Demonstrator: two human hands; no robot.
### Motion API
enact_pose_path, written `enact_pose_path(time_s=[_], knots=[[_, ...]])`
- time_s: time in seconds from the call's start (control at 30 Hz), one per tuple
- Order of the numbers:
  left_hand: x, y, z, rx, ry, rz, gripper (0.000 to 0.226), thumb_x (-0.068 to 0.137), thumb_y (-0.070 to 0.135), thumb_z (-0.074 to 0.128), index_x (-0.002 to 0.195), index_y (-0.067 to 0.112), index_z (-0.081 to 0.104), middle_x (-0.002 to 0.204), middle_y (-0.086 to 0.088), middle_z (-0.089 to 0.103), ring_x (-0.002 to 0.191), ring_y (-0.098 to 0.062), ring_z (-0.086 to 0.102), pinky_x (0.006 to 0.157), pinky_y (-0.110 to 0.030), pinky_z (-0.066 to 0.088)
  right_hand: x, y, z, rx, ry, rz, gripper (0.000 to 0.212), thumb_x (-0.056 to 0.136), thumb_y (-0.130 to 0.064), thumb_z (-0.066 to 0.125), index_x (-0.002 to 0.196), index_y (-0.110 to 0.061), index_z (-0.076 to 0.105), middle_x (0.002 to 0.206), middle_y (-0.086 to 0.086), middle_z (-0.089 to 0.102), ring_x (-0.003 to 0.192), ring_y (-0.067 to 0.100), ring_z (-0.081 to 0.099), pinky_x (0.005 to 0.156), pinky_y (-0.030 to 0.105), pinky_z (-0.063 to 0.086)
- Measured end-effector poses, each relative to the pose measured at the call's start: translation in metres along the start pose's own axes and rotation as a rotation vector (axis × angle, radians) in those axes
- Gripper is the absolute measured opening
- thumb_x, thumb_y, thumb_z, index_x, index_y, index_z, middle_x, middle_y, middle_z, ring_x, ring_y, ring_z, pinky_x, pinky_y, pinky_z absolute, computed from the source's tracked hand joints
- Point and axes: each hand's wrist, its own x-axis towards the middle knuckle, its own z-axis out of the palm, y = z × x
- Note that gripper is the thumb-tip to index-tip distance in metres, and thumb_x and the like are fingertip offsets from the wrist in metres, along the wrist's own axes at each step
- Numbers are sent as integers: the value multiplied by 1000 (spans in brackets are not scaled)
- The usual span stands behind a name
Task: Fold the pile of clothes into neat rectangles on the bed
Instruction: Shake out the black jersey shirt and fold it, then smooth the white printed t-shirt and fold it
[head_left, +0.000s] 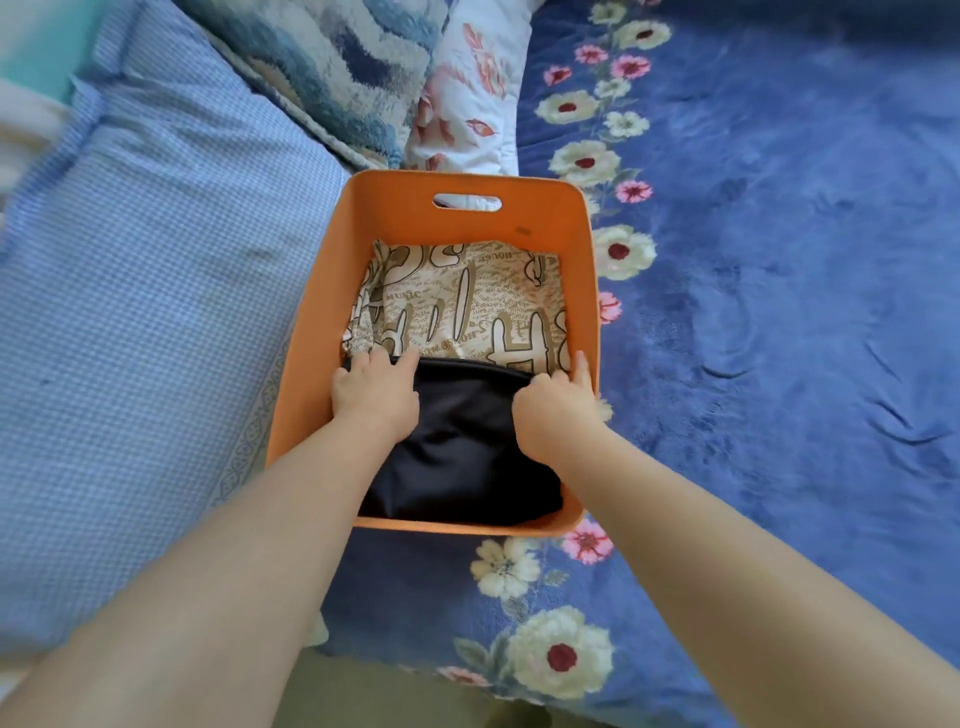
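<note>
Both hands down inside the orange bin, which sits on the bed's blue flowered blanket, just right of a blue checked pillow. Left hand lies on the far left edge of the folded black garment in the bin's near half, fingers curled over that edge; right hand grips the far right edge, one finger straight against the bin's wall. Folded beige printed cloth fills the far half, partly under the black garment.

"MUSIC" and inverted "HOUSE" on beige printed garment
</note>
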Motion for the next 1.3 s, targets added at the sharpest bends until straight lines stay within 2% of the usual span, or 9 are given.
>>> enact_pose_path(time_s=[0.1,0.17,0.27,0.5,0.57,0.83,0.97,1.23,1.3], knots=[[-18,16,-39,34,64,17,40,90,14,47,129,18,37,129,-10,43,122,-28,38,94,-37,37,-26,31,-14,70,234,-16,32,88,-4,35,114,-8,53,117,10,50,120,30,39,112,56,-1],[-32,36,-70,57,98,48,35,86,7,45,121,15,45,126,-9,45,121,-28,39,94,-38,38,-45,61,-18,128,303,11,35,88,-3,36,121,-7,48,124,12,46,125,29,36,112,56,0],[-60,82,-121,113,175,118,33,87,9,45,119,14,49,126,-10,45,121,-29,40,94,-40,39,-84,116,-19,232,344,97,40,90,-8,39,129,-10,43,129,11,43,125,27,38,112,55,3],[-153,248,-213,144,374,326,34,89,10,45,123,14,51,125,-10,48,120,-29,44,87,-36,41,-223,262,-8,426,571,311,36,93,-17,39,129,-10,45,129,9,47,122,27,43,111,48,15],[-184,296,-232,109,425,398,36,90,11,43,125,15,50,129,-10,46,122,-29,42,89,-36,40,-267,302,-3,431,606,381,38,94,-18,39,131,-11,44,132,10,45,123,28,42,111,46,16],[-323,476,-307,-96,560,631,34,89,10,43,120,14,57,125,-6,53,116,-26,47,79,-30,40,-476,454,23,512,747,548,43,93,-19,44,136,-15,44,141,10,43,127,27,42,102,34,35],[-381,549,-343,-126,621,738,31,84,7,43,107,13,62,117,-7,59,107,-28,54,73,-28,39,-574,504,28,497,839,665,42,91,-13,46,133,-9,48,137,15,48,124,29,46,98,30,36],[-460,694,-411,-181,683,968,31,85,11,46,110,14,64,117,-10,60,109,-30,55,78,-30,43,-706,600,55,512,982,915,40,93,-16,46,133,-10,48,137,13,49,126,26,45,99,27,32],[-473,726,-420,-187,682,1016,29,86,11,46,108,14,65,113,-8,61,105,-28,56,73,-29,41,-726,623,63,534,982,958,40,94,-16,44,134,-11,47,138,10,48,126,25,44,99,26,32]])
